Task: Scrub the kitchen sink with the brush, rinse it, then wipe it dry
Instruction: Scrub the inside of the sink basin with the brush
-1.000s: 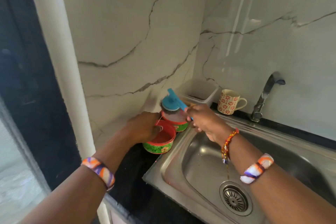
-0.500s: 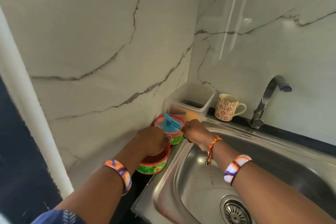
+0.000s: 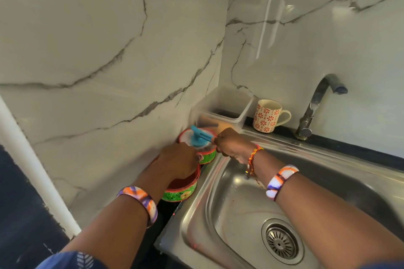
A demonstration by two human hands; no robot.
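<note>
Left hand [image 3: 178, 160]: curled over the rim of the nearer red-and-green tub [image 3: 181, 190], steadying it on the dark table at the sink's left edge; exact grip on the rim hidden under the knuckles.
Farther tub [image 3: 204, 150]: just behind the nearer one, toward the table's back-left corner; holds whitish cleaning paste, by the look.
Brush [image 3: 200, 137]: blue, round head pressed down into the farther tub; long axis along the handle, rising from the head toward the right.
Right hand [image 3: 231, 144]: fingers closed round the handle's right end.
Sink [image 3: 240, 207]: steel basin, right of the tubs, a few specks near the drain.
Step in hand: loading the brush with cleaner, judged; scrubbing not yet begun.
Next move: lift the brush clear, swing right, set the bristles on the basin wall.
</note>
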